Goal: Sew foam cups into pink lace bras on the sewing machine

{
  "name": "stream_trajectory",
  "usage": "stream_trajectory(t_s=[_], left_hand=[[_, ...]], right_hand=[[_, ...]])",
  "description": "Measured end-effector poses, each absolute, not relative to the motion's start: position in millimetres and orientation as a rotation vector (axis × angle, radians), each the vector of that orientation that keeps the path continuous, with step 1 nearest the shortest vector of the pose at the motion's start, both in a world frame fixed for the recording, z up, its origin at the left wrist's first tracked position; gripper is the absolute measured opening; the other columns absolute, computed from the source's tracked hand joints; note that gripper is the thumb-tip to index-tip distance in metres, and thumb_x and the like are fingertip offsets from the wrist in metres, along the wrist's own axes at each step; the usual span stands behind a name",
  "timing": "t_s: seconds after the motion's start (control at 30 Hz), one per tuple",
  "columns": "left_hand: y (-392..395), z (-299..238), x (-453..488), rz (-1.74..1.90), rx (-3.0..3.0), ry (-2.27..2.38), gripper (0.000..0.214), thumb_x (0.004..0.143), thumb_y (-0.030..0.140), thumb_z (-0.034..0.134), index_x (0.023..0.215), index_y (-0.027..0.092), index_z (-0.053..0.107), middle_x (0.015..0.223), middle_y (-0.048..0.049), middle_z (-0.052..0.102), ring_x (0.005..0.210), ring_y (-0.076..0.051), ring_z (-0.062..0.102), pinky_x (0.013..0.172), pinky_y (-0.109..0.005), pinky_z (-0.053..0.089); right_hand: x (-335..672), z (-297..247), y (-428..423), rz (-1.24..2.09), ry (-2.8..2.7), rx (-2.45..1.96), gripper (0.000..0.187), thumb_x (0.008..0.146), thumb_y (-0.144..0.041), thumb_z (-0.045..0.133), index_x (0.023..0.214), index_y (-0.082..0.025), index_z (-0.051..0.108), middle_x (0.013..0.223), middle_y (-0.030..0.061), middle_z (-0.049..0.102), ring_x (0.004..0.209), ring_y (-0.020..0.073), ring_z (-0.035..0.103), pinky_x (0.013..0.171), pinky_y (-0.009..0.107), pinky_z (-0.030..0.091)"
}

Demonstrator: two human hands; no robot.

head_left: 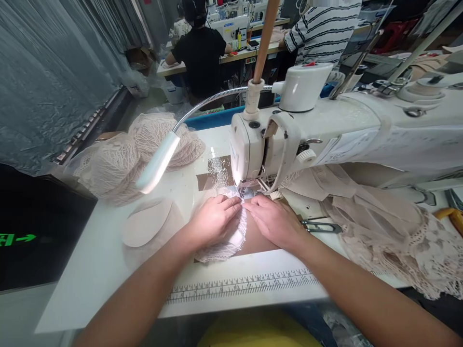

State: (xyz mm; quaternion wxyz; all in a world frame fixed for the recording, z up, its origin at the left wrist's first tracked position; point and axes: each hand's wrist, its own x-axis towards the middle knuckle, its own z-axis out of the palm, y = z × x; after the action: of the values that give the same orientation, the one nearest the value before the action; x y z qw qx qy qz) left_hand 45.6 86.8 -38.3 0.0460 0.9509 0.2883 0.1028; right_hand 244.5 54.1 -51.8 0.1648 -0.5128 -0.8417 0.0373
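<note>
A pale pink lace piece with a curved edge lies under the needle area of a white sewing machine. My left hand rests on top of it, fingers together and pressing the fabric near the presser foot. From the other side my right hand pinches the lace's right edge with its fingertips, close to the foot. The fingertips of both hands nearly meet there. My right hand's grip is partly hidden. Beneath the lace lies a brown patch on the white table.
Stacked lace pieces and smooth beige cups lie left. A lamp overhangs the table. Right are thread snips and heaped lace fabric. A ruler strip lines the front edge. Two people work beyond.
</note>
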Motion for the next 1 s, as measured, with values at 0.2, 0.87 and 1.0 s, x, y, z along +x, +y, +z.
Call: stream_trajectory(t_s=[0.2,0.87,1.0], left_hand=[[89.9,-40.7,45.7,0.298,2.935,0.885,0.039,0.094,0.029,0.041,0.125,0.010,0.055,0.131,-0.0122,0.057,0.099,-0.026,0.053,0.084,-0.042,0.049],[101.7,-47.2,43.3,0.311,2.938,0.870,0.040,0.090,0.021,0.046,0.129,0.013,0.052,0.132,-0.0110,0.055,0.112,-0.027,0.048,0.092,-0.043,0.043],[101.2,-45.4,43.3,0.336,2.926,0.859,0.034,0.094,0.023,0.043,0.124,0.014,0.056,0.129,-0.0099,0.059,0.111,-0.026,0.050,0.091,-0.042,0.043]], right_hand=[[241.9,-54.1,54.4,-0.015,-2.419,-1.524,0.029,0.087,-0.011,0.043,0.100,-0.018,0.068,0.081,0.0025,0.060,0.066,0.0148,0.049,0.062,0.029,0.031],[237.7,-53.5,55.8,-0.061,-2.418,-1.555,0.030,0.089,-0.012,0.043,0.103,-0.019,0.068,0.084,0.0041,0.064,0.064,0.0155,0.050,0.060,0.029,0.032],[242.3,-53.9,54.9,0.020,-2.413,-1.474,0.031,0.089,-0.011,0.041,0.104,-0.017,0.068,0.084,0.0040,0.064,0.064,0.0144,0.050,0.063,0.028,0.034]])
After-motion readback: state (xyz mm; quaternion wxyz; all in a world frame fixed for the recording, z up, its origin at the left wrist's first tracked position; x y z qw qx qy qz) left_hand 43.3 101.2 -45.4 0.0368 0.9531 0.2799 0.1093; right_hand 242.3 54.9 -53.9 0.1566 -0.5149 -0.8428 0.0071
